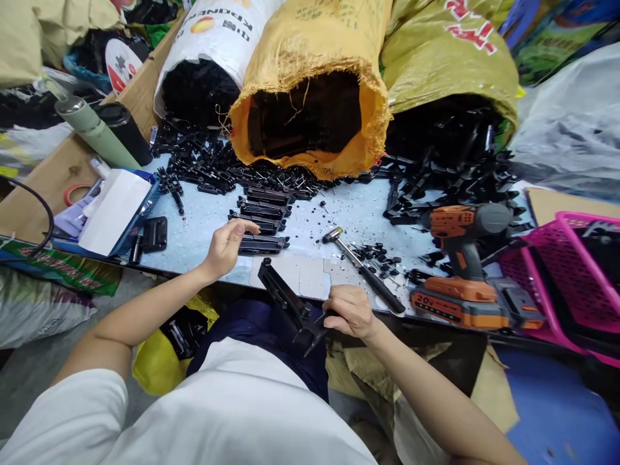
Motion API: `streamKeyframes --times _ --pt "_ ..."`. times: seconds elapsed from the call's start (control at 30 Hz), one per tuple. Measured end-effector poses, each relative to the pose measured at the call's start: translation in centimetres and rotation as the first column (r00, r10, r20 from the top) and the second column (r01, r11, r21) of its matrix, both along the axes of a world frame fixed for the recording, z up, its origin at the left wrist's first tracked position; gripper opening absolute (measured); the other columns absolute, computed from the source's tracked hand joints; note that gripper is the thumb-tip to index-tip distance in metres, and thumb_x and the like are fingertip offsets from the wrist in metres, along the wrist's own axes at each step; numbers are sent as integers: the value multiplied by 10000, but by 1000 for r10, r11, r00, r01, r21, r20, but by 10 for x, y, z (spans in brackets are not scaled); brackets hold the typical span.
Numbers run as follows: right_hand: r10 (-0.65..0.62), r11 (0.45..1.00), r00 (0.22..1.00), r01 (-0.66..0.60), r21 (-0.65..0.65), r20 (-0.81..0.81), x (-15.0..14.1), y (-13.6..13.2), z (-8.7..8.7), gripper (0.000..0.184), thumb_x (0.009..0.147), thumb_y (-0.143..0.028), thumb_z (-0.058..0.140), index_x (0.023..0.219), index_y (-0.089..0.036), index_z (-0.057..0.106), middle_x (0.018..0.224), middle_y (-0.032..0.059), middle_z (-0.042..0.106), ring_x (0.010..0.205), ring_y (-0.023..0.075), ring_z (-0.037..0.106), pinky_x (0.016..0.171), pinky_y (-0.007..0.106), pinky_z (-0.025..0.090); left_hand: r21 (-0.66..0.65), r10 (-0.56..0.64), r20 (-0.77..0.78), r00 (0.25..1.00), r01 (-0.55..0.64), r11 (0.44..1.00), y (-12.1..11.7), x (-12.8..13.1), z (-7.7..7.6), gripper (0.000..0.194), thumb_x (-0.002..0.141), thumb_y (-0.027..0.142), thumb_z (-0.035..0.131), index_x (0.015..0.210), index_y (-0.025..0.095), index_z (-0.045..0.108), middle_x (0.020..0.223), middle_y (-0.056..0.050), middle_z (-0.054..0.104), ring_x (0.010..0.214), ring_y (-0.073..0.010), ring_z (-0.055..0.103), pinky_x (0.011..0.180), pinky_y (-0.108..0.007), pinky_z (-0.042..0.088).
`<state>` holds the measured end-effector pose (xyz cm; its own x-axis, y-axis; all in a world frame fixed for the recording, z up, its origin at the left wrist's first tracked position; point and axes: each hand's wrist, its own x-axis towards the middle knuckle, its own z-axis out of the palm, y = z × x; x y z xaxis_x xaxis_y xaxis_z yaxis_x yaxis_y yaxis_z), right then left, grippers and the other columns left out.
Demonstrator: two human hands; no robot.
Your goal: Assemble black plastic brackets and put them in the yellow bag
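Note:
My right hand is closed on one end of a long black plastic part. This part slants over the table's front edge, above my lap, with a forked piece at its lower end. My left hand is raised near the front of a row of similar black parts laid side by side. Its fingers are curled and its thumb lies against the index finger; whatever is between them, if anything, is too small to make out. A hammer with a black grip rests beyond my right hand.
An orange cordless drill stands at the right, beside a pink basket. Open sacks, one of them orange, line the back with heaps of black parts. At the left are a blue bin and a green bottle.

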<state>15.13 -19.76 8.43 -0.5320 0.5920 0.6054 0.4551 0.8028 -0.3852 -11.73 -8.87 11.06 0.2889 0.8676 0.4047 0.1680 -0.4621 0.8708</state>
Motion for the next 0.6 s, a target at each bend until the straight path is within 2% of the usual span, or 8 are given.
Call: streamKeyframes --times 0.07,0.13,0.2,0.27,0.37,0.47,0.53,0.6 --pt "-9 1000 1000 9 9 14 -1 0 1 474 933 -468 365 605 -159 513 497 -4 390 466 103 342 486 253 250 159 -53 -89 995 67 985 -5 7 -2 455 948 462 300 924 159 639 923 -99 661 956 -206 594 862 -376 450" --pt "-10 1000 1000 10 -9 2 -3 1 4 469 937 -455 364 604 -159 510 497 -6 390 462 100 343 485 253 246 290 -180 -247 952 249 924 -12 16 -6 486 941 488 288 868 156 635 884 -104 664 923 -210 599 824 -371 457" --pt "8 998 998 -11 -62 -56 -8 -1 10 470 942 -452 352 610 -160 511 494 -5 399 456 99 351 480 254 244 334 -304 -399 865 445 831 -23 24 -10 547 943 504 239 731 159 606 706 -78 639 727 -179 606 692 -322 463" --pt "54 986 988 -75 -146 -148 -14 -9 18 490 936 -489 336 622 -161 519 488 -2 408 452 104 369 476 259 249 322 -380 -439 814 538 779 -40 28 -9 600 947 512 174 613 170 535 537 -38 555 529 -140 538 552 -281 411" --pt "177 931 915 -275 -239 -363 -32 -25 30 536 918 -565 292 627 -174 513 468 -9 395 431 109 379 457 266 259 293 -473 -303 827 553 780 -73 31 -2 625 951 502 76 585 182 468 474 -17 492 454 -120 486 489 -266 358" --pt "295 870 740 -470 -150 -605 -59 -37 27 526 903 -607 276 671 -197 510 474 -22 397 421 106 402 444 254 306 294 -546 -70 835 541 788 -103 36 5 615 952 486 26 603 188 436 462 -7 470 441 -108 466 482 -252 361" --pt "184 924 672 -368 -108 -717 -81 -36 13 521 875 -654 262 802 -220 540 587 1 487 513 128 495 505 265 396 301 -460 61 886 423 855 -116 40 4 615 945 508 35 650 184 467 498 -14 493 468 -111 474 495 -249 385" --pt "-77 973 606 -126 -191 -792 -104 -27 -5 569 846 -702 179 992 -270 520 862 50 572 755 178 585 666 342 479 317 -321 100 942 275 907 -122 45 -3 637 932 547 53 788 173 549 624 -46 570 596 -137 543 582 -267 450"
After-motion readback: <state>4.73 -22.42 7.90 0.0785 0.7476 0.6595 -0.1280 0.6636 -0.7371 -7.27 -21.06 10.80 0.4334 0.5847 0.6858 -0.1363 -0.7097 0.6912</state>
